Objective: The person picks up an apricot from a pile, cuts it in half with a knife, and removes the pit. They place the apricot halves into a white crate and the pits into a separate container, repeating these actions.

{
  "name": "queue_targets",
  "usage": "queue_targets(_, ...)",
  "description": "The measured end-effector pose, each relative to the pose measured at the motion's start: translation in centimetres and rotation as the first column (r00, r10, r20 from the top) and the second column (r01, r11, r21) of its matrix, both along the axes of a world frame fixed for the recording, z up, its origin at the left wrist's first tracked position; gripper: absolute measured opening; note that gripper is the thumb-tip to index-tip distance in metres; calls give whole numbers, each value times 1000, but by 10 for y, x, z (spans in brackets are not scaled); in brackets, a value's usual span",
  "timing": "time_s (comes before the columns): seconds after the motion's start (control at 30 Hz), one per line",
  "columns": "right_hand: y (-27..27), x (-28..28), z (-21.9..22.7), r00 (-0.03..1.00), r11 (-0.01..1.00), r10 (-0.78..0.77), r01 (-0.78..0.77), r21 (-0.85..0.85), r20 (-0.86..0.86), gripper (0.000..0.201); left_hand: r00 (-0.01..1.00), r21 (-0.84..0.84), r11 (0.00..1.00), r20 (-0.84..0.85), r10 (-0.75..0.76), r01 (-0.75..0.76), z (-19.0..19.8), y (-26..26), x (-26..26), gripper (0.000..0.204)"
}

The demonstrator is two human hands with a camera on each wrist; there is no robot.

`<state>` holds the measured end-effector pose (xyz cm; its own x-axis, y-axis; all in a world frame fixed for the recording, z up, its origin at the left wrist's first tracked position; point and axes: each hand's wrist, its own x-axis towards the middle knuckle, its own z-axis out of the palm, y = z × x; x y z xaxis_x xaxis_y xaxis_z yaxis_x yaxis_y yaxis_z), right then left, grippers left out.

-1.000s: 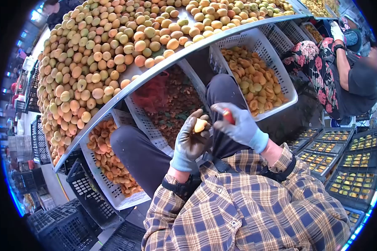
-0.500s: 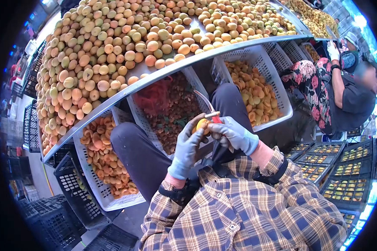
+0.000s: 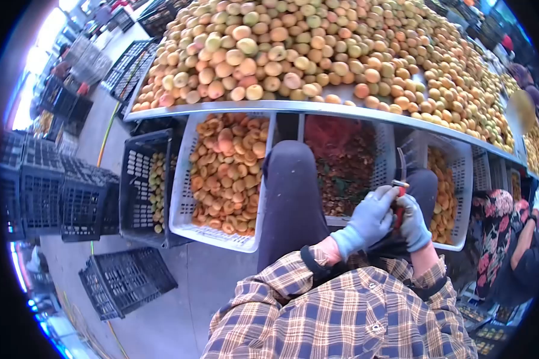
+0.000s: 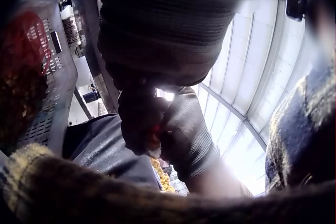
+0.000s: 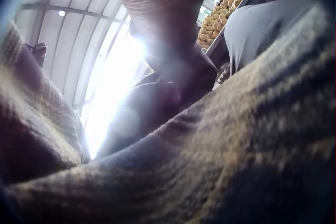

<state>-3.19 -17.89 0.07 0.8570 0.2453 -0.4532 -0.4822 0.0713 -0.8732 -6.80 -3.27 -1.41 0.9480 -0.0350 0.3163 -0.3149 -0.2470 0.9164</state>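
In the head view, my gloved left hand (image 3: 368, 221) lies against my gloved right hand (image 3: 414, 224) above my lap. My right fingers curl round the red handle (image 3: 397, 216) of a tool whose thin, curved metal end (image 3: 402, 163) points away from me. The left fingertips meet the tool near its metal collar; whether they hold anything is hidden. No fruit shows between the hands. Dark in the left wrist view, the left hand (image 4: 163, 35) hangs over the right hand (image 4: 184, 134). Backlight and sleeve obscure the right wrist view.
Whole fruit (image 3: 293, 54) covers the metal-edged table. Below it stand a white crate of halved fruit (image 3: 227, 179), a crate with brown bits (image 3: 344, 173) and red netting, and another fruit crate (image 3: 442, 203). Black crates (image 3: 129, 281) sit left; a person in floral trousers (image 3: 491, 239) sits right.
The head view has swung left, bringing more black crates in. The yellow-orange fruit held in my left fingers is no longer visible; both hands have closed together round the tool's handle area.
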Motion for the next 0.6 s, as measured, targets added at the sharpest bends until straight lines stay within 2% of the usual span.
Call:
queue_targets(0.03, 0, 1, 3, 996, 998, 60, -59, -17, 67, 17, 1000, -4, 1000, -8, -3, 3, 0, 0, -1, 45)
queue_targets(0.1, 2, 3, 11, 997, 997, 78, -78, -10, -8, 17, 1000, 1, 1000, 9, 20, -20, -2, 1, 0, 45)
queue_targets(0.17, 5, 2, 16, 993, 992, 117, -116, -56, 14, 16, 1000, -77, 997, 20, 5, -4, -4, 5, 0, 43)
queue_targets(0.23, 9, 0, 20, 987, 983, 158, -154, -101, 32, 16, 999, -88, 996, 13, 34, -33, 2, 8, -2, 43)
queue_targets(0.33, 14, -4, 23, 992, 991, 127, -128, -45, -19, 17, 994, 176, 981, -44, 96, -87, 13, 3, -11, 47)
queue_targets(0.43, 17, -1, 21, 928, 957, 239, -175, -231, 285, 17, 990, 232, 968, -78, 114, -93, 10, -1, -13, 47)
queue_targets(0.5, 18, 3, 29, 917, 950, 264, -194, -245, 298, 20, 990, 191, 977, -81, 113, -96, 11, 0, -11, 44)
queue_targets(0.57, 22, 6, 45, 923, 911, 353, -301, -283, 155, 22, 991, 152, 984, -84, 108, -94, 12, 4, -7, 42)
queue_targets(0.6, 21, 8, 28, 936, 923, 295, -227, -311, 193, 30, 994, 34, 994, -25, 103, -102, 14, 9, -5, 40)
